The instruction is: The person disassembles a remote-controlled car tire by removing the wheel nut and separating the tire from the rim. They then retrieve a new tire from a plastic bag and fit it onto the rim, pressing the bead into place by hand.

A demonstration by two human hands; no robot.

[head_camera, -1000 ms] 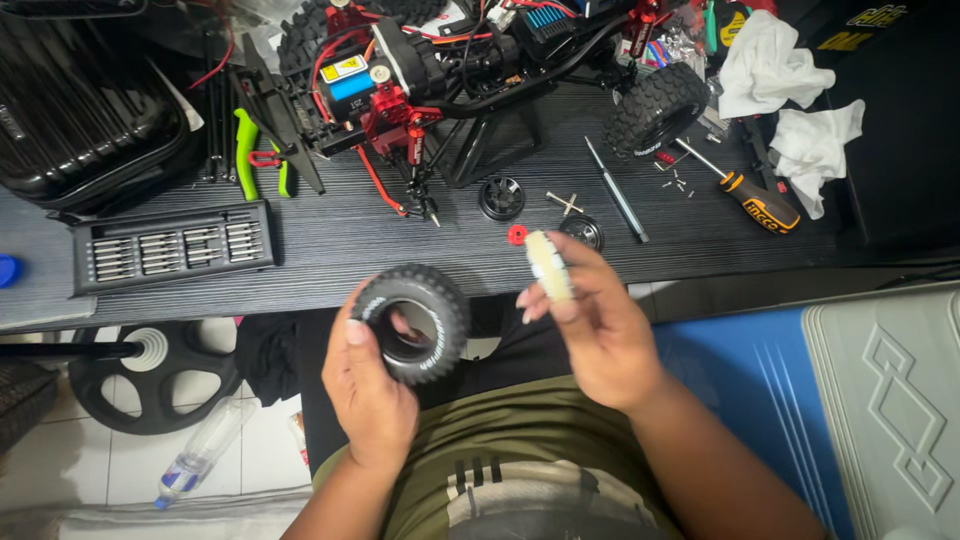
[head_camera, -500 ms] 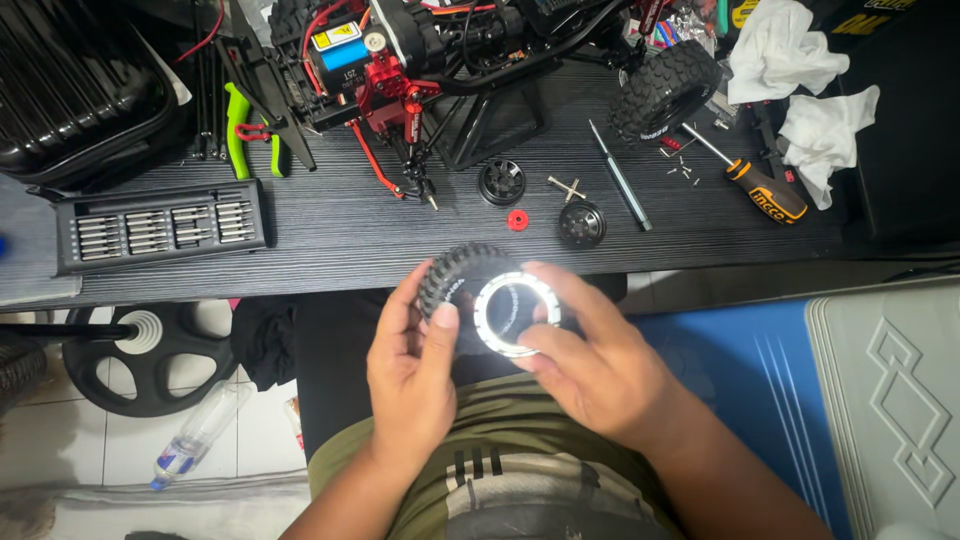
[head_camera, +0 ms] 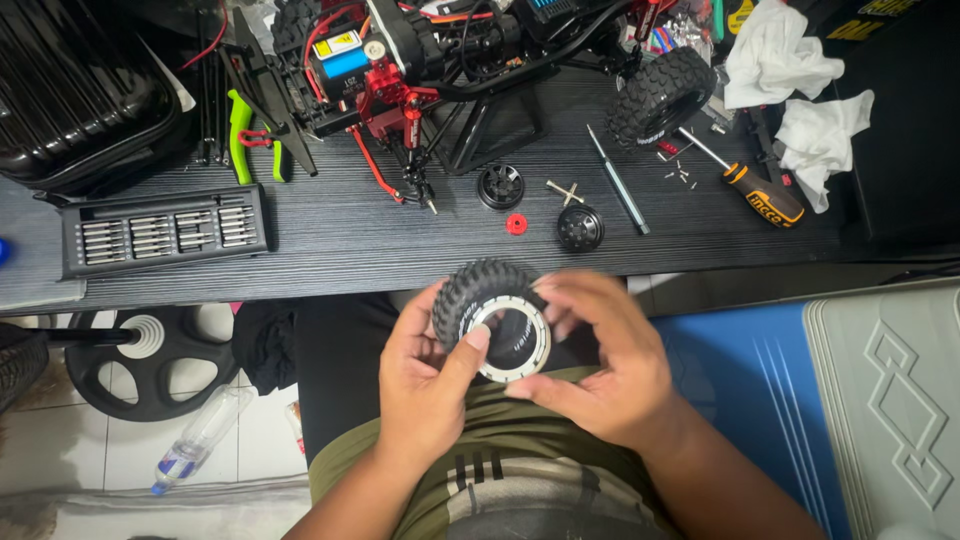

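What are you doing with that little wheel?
A person sits at a dark table holding a small knobby tyre over their lap with both hands. The left hand grips it from the side, thumb on a pale ring pressed against the tyre's face, while the right hand steadies the other side. On the table are a red and black model truck with one wheel off, a screwdriver, a bit set and loose wheel parts.

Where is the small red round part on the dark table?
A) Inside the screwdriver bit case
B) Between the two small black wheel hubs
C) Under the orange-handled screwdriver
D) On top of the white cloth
B: the small red round part lies on the table between the black hub behind it and the other black hub to its right.
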